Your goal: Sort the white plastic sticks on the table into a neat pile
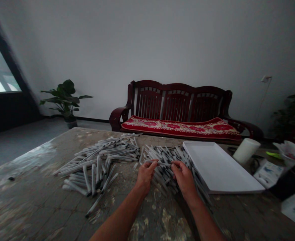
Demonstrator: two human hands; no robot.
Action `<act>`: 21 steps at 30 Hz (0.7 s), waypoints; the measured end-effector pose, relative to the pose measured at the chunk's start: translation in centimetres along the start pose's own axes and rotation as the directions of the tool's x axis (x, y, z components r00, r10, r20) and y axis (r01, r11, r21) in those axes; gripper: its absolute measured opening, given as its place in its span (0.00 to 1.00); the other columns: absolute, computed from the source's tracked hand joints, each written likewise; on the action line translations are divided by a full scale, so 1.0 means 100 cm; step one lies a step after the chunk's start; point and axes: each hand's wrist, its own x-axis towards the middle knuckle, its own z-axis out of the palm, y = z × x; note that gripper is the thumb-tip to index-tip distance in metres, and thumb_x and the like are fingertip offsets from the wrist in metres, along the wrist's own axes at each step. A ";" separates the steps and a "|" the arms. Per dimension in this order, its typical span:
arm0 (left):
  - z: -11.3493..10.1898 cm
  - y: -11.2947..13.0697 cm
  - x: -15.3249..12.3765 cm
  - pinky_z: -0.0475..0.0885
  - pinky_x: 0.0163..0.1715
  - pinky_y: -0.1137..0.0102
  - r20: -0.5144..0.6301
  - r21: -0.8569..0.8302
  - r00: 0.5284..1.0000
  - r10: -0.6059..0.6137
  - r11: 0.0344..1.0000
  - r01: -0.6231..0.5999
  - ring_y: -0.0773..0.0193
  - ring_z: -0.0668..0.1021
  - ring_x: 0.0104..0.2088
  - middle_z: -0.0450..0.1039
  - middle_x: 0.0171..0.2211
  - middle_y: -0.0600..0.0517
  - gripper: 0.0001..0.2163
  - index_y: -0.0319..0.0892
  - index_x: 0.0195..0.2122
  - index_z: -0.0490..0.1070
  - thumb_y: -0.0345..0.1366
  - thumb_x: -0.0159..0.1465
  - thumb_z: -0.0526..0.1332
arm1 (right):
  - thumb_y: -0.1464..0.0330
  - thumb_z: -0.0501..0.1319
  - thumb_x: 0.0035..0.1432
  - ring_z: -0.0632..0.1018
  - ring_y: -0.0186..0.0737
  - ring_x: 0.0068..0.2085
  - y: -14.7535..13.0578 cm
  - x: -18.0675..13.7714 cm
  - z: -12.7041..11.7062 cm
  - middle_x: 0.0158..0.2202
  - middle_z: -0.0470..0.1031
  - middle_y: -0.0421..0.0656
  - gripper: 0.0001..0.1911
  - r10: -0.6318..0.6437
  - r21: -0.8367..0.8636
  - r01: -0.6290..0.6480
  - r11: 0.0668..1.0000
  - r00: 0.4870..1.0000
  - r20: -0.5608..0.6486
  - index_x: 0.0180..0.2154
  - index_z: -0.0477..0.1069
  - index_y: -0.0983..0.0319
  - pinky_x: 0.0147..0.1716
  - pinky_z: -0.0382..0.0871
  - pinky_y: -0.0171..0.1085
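Between my two hands is a thin pale pen [164, 163], held level over a heap of pens. My left hand [146, 174] pinches its left end, and my right hand [183, 177] pinches the other end near a dark tip. Below and behind the fingers lies a pile of whitish pens with dark ends [160, 154]. Farther left, a second pile of similar pens [99, 164] spreads over the table. A shallow white tray [220, 164] stands just right of my right hand, with some pens against its left side.
The patterned table [49, 211] holds a small black piece [11, 179] at far left. A white roll [246, 150], a small box [269, 172] and a plastic bag [292, 150] stand at right. Behind is a wooden bench [177, 100]; a potted plant [65, 97] stands left.
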 end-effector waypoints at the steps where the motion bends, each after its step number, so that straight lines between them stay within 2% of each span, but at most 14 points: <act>1: 0.000 0.000 0.000 0.44 0.16 0.76 0.003 -0.001 1.000 0.002 1.000 -0.002 0.78 0.55 0.15 0.70 0.20 0.56 0.28 0.36 0.34 0.78 0.53 0.37 0.74 | 0.51 0.58 0.55 0.71 0.38 0.22 0.000 0.000 0.000 0.28 0.77 0.42 0.20 0.014 0.006 -0.014 1.000 1.000 0.000 0.36 0.74 0.60 0.22 0.63 0.37; 4: 0.000 0.001 0.001 0.44 0.15 0.76 0.005 0.003 1.000 0.008 1.000 -0.008 0.78 0.55 0.15 0.71 0.21 0.56 0.28 0.36 0.34 0.78 0.53 0.37 0.74 | 0.50 0.56 0.56 0.70 0.38 0.20 -0.002 -0.001 0.000 0.22 0.73 0.40 0.20 0.024 -0.016 -0.023 1.000 1.000 0.011 0.27 0.72 0.59 0.21 0.61 0.37; 7: 0.001 0.001 0.001 0.45 0.15 0.76 -0.007 0.003 1.000 0.010 1.000 -0.010 0.79 0.55 0.15 0.72 0.21 0.56 0.28 0.36 0.34 0.78 0.53 0.38 0.74 | 0.53 0.61 0.51 0.72 0.40 0.23 -0.005 0.000 -0.001 0.24 0.75 0.40 0.17 -0.006 -0.011 0.006 1.000 1.000 -0.007 0.33 0.75 0.60 0.24 0.65 0.37; 9: 0.001 0.000 0.000 0.45 0.15 0.76 -0.008 -0.001 1.000 0.012 1.000 -0.012 0.79 0.55 0.15 0.73 0.22 0.55 0.28 0.36 0.34 0.78 0.53 0.38 0.74 | 0.54 0.61 0.50 0.73 0.40 0.24 -0.006 0.001 -0.001 0.27 0.77 0.41 0.20 -0.005 0.024 0.006 1.000 1.000 -0.021 0.39 0.75 0.61 0.25 0.66 0.38; 10: 0.001 0.000 0.000 0.45 0.15 0.76 -0.004 -0.002 1.000 0.014 1.000 -0.014 0.79 0.55 0.15 0.73 0.23 0.55 0.28 0.36 0.34 0.78 0.53 0.39 0.74 | 0.52 0.60 0.51 0.73 0.40 0.23 -0.007 0.001 -0.001 0.28 0.77 0.41 0.20 0.007 0.036 -0.006 0.999 1.000 -0.016 0.38 0.74 0.61 0.25 0.66 0.38; 14: 0.000 -0.003 0.001 0.44 0.16 0.76 -0.001 0.016 1.000 0.030 0.999 -0.030 0.79 0.56 0.15 0.73 0.24 0.54 0.27 0.36 0.35 0.79 0.53 0.40 0.73 | 0.49 0.57 0.54 0.70 0.39 0.20 -0.005 0.002 0.000 0.21 0.73 0.40 0.20 0.030 -0.016 -0.030 0.999 0.999 0.031 0.27 0.71 0.59 0.21 0.62 0.38; 17: -0.002 -0.003 0.003 0.44 0.15 0.75 -0.051 0.016 0.998 0.024 1.000 -0.023 0.79 0.55 0.15 0.72 0.23 0.55 0.27 0.36 0.33 0.78 0.54 0.40 0.72 | 0.54 0.59 0.51 0.74 0.42 0.26 -0.002 0.004 -0.002 0.25 0.75 0.41 0.15 -0.034 -0.085 0.031 0.996 0.999 -0.038 0.30 0.73 0.59 0.27 0.67 0.39; 21: -0.004 -0.002 0.005 0.43 0.15 0.76 -0.089 -0.007 0.996 0.027 1.000 -0.027 0.79 0.54 0.15 0.71 0.22 0.56 0.27 0.36 0.31 0.77 0.55 0.38 0.72 | 0.58 0.58 0.53 0.77 0.45 0.35 0.005 0.007 -0.008 0.34 0.79 0.44 0.15 -0.137 -0.220 0.112 0.969 0.985 -0.101 0.37 0.75 0.60 0.39 0.69 0.42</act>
